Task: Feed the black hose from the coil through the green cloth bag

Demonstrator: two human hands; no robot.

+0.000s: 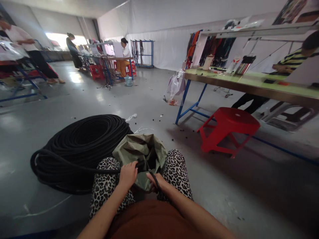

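A thick black rope (104,171) runs from a big coil (67,146) on the floor at left across to my left hand (128,174), which is closed around it near its end. My right hand (157,182) grips a pair of scissors (155,181) by the black handles. Their blades point up toward the rope's end; whether they touch it I cannot tell. Both hands are over the mouth of an olive-green sack (124,146) between my knees. What lies inside the sack is dark and hidden.
A red stool (229,127) stands at right beside a long worktable (224,81) with blue legs. A clear plastic bag (175,88) hangs at the table's corner. Small black scraps and white string (131,117) lie on the floor. Several people are at other tables.
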